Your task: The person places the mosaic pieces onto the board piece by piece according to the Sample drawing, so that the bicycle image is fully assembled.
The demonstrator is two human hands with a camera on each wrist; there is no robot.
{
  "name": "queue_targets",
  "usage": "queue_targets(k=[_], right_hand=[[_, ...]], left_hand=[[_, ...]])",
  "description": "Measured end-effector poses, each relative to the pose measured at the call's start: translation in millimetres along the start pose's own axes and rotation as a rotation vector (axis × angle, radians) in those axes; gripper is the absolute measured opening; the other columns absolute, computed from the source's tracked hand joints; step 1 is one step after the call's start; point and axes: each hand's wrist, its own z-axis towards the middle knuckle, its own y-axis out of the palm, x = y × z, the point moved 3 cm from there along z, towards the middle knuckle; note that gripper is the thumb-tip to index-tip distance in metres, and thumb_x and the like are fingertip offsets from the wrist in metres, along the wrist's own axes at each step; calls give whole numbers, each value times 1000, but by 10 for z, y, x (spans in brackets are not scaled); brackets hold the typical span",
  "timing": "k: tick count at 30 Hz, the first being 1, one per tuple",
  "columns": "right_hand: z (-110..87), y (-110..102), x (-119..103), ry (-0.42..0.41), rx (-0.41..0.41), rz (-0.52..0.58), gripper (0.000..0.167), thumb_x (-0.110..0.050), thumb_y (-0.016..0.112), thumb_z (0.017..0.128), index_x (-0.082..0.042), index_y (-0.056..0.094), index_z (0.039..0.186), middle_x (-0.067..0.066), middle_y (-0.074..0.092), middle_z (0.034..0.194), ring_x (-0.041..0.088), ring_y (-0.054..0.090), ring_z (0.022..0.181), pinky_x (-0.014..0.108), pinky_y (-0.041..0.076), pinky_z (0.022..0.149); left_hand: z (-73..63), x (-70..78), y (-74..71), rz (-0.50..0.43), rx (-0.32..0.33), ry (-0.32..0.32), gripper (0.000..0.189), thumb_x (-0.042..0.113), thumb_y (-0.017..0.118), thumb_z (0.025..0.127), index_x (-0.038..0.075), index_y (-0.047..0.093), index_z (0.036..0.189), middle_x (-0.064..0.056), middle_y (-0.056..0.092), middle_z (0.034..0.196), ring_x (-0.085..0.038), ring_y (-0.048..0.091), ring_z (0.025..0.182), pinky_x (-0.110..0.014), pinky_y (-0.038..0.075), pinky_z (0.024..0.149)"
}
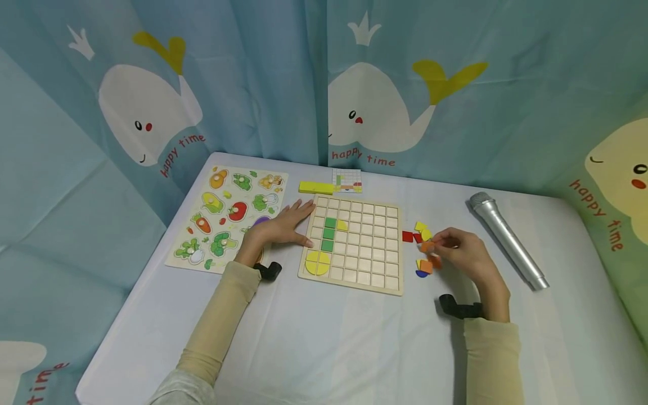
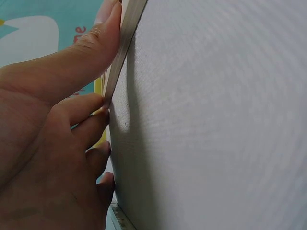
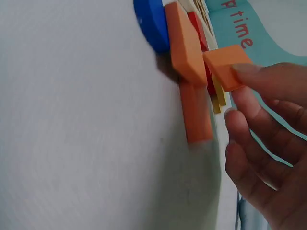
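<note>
A wooden grid board [image 1: 372, 253] lies mid-table. Three green square tiles [image 1: 328, 233] form a column on it, beside a yellow quarter-round tile [image 1: 342, 225]. Yellow quarter-round tiles [image 1: 318, 262] make a circle in its lower left corner. My left hand [image 1: 283, 225], fingers spread, touches the board's left edge; in the left wrist view the thumb lies along the board's side [image 2: 125, 43]. Between thumb and fingers my right hand [image 1: 463, 250] pinches an orange square tile [image 3: 225, 62], held just over loose orange tiles [image 3: 184, 45] and a blue curved tile [image 3: 152, 24].
Loose red tiles [image 1: 407, 237] and yellow tiles [image 1: 420, 226] lie right of the board. A silver microphone [image 1: 508, 241] rests farther right. Behind the board are a pattern card [image 1: 349, 179] and a yellow bar [image 1: 316, 188]. A vegetable picture board [image 1: 223, 194] lies at left.
</note>
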Motion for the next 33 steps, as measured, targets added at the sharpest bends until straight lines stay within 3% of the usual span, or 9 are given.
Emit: queue_targets(k=[6,12,17,22,25,33], right_hand=[[12,50,-97,-73,16,43,24,-14,69,97,2,67,114,21,70,109,28,62,93,21,56,70],[34,153,-195,-67,-43,164,29,-18,69,99,3,65,119,25,71,112,22,72,85,23,61,73],[46,232,-321,-92,-82,252,30,-17,70,99,4,66,120,27,68,117,22,75,89,26,63,76],[61,329,-452,-175,-114,261,23,-12,69,99,3,69,117,23,73,109,28,74,88,30,62,78],[71,391,-511,-184,-128,259,22,-9,69,99,2,69,117,21,74,109,26,75,88,32,62,80],[66,551,-642,-182,-163,266,28,-4,73,94,3,69,121,19,76,103,23,76,89,20,58,80]], left_hand=[[15,-14,6,1,2,-13,107,41,76,91,14,6,167,-3,1,175,-27,-9,161,-47,-6,131],[8,-9,7,0,-1,-16,107,40,77,91,14,5,167,-3,0,175,-26,-9,161,-47,-6,131],[9,-11,8,2,-2,-13,107,40,76,92,14,5,167,-2,0,175,-24,-10,161,-46,-6,131],[0,-5,3,-3,0,-14,107,40,76,92,13,6,167,-3,0,175,-26,-10,161,-46,-6,131],[-12,6,-6,0,0,-12,106,39,76,92,12,6,167,-4,0,175,-26,-10,161,-47,-6,131],[-20,27,-12,-4,-1,-16,106,38,76,92,13,6,167,-3,1,175,-25,-10,161,-45,-7,130]])
